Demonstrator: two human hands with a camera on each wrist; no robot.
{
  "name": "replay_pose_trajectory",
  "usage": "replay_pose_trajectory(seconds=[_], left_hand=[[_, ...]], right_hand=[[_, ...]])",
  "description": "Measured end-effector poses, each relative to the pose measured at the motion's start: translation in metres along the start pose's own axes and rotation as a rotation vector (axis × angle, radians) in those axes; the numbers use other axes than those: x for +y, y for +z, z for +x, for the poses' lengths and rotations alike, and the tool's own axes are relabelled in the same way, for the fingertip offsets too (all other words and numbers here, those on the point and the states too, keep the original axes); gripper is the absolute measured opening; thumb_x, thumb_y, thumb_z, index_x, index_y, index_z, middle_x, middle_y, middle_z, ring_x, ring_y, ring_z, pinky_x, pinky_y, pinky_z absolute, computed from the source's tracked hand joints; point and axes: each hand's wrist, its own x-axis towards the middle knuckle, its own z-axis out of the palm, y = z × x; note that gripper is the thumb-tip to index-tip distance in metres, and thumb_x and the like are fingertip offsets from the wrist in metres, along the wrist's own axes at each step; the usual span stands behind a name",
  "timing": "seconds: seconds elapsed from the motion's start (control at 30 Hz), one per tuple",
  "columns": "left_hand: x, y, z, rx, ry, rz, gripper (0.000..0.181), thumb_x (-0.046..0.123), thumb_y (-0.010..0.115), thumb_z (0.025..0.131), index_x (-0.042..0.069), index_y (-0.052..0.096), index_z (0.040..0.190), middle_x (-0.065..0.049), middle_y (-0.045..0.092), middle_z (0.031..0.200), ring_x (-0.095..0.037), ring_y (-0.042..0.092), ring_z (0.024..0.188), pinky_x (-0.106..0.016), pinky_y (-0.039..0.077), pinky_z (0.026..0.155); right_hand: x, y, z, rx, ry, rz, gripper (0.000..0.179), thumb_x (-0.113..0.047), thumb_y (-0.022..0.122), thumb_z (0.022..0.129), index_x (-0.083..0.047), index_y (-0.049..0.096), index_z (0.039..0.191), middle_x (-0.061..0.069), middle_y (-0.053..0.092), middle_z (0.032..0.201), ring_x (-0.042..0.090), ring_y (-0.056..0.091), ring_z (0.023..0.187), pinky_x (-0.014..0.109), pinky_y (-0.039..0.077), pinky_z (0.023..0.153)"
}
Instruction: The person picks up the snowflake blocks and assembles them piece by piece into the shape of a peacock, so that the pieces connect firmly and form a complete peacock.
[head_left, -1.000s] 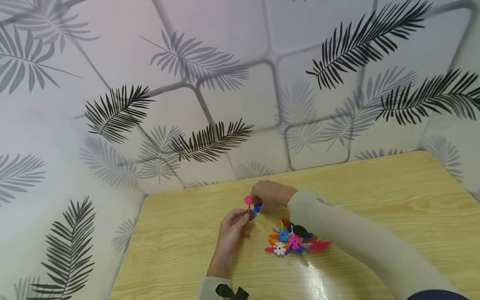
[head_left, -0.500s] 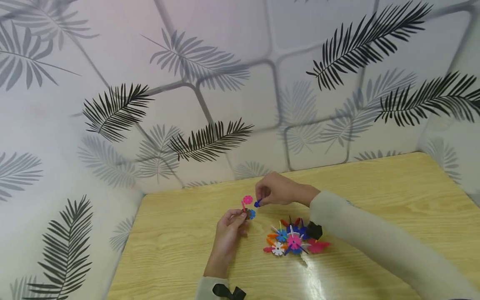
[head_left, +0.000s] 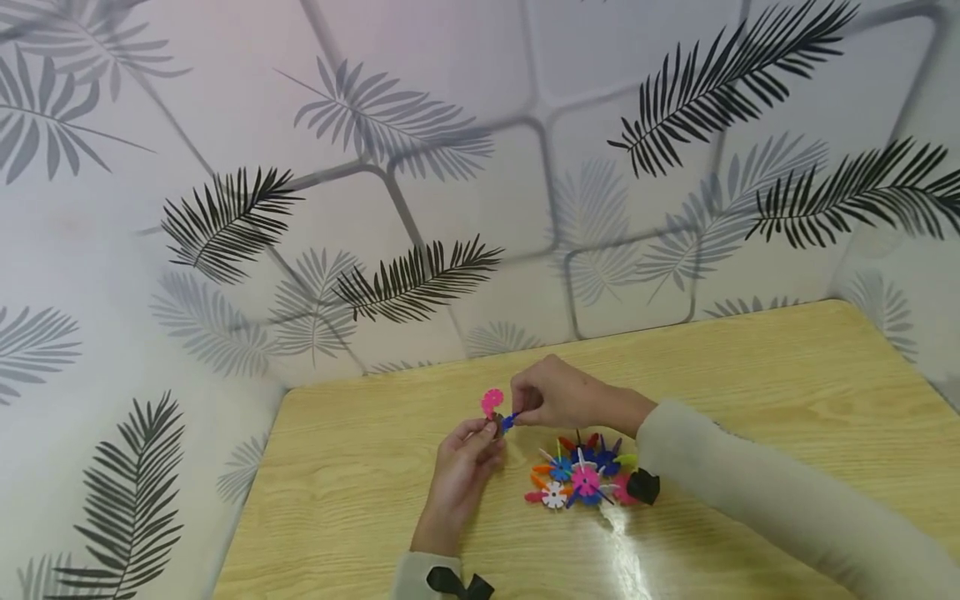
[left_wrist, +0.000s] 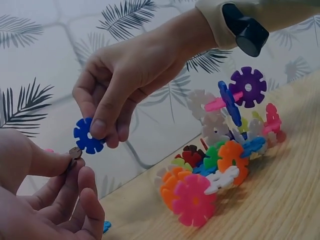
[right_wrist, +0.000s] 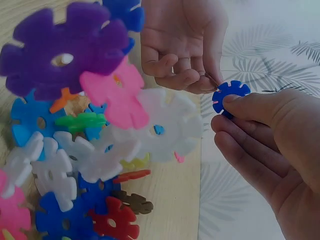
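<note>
My left hand (head_left: 459,479) pinches a brown notched disc (left_wrist: 75,152) between thumb and fingers, and a pink disc (head_left: 492,398) stands up from this small piece. Light blue from the same piece peeks out below the fingers in the left wrist view. My right hand (head_left: 561,396) pinches a dark blue notched disc (left_wrist: 85,135) by its edge. In both wrist views the blue disc's rim meets the brown disc; whether their slots interlock I cannot tell. The thumb and fingers hide part of each disc.
A joined cluster of coloured notched discs (head_left: 587,481) stands on the wooden table (head_left: 337,483), just below my right forearm. A purple disc (left_wrist: 247,87) juts from its top. Behind the table rises a leaf-patterned wall (head_left: 450,208).
My right hand drew back to the right with the dark blue disc, then brought it back against the left hand's piece. The left hand stays nearly in place, its piece slightly turned.
</note>
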Motion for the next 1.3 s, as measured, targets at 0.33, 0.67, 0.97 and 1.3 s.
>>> replay_pose_trajectory(seconds=[0.33, 0.67, 0.97, 1.3], left_hand=[[0.0, 0.001, -0.001, 0.005, 0.0, 0.005, 0.01, 0.009, 0.064, 0.109, 0.015, 0.067, 0.102, 0.006, 0.076, 0.099, -0.008, 0.071, 0.09, -0.022, 0.059, 0.081], [0.001, 0.002, -0.001, -0.002, 0.003, -0.019, 0.008, 0.006, 0.064, 0.109, 0.011, 0.069, 0.104, 0.002, 0.077, 0.1, -0.008, 0.072, 0.09, -0.022, 0.062, 0.085], [0.003, 0.003, -0.001, -0.025, -0.013, -0.119, 0.015, 0.006, 0.062, 0.11, 0.014, 0.07, 0.1, 0.004, 0.075, 0.096, -0.008, 0.07, 0.087, -0.021, 0.061, 0.082], [0.003, 0.003, -0.003, -0.05, -0.013, -0.098, 0.014, 0.004, 0.062, 0.109, 0.012, 0.07, 0.1, 0.003, 0.076, 0.095, -0.008, 0.071, 0.086, -0.021, 0.061, 0.082]], right_hand=[[0.004, -0.001, -0.004, 0.024, -0.017, 0.028, 0.015, -0.007, 0.083, 0.097, -0.014, 0.073, 0.087, 0.002, 0.083, 0.088, 0.014, 0.081, 0.081, 0.018, 0.062, 0.074], [0.0, 0.002, -0.008, 0.049, 0.013, 0.078, 0.013, -0.007, 0.081, 0.099, -0.014, 0.073, 0.091, 0.002, 0.082, 0.091, 0.023, 0.081, 0.085, 0.018, 0.063, 0.077], [0.001, 0.001, -0.008, 0.066, 0.027, 0.123, 0.013, -0.005, 0.081, 0.099, -0.013, 0.072, 0.092, -0.001, 0.081, 0.09, 0.029, 0.082, 0.088, 0.02, 0.064, 0.079], [0.003, 0.007, -0.013, 0.091, 0.047, 0.189, 0.01, -0.004, 0.079, 0.099, -0.011, 0.073, 0.094, 0.0, 0.082, 0.091, 0.032, 0.082, 0.088, 0.021, 0.065, 0.078]])
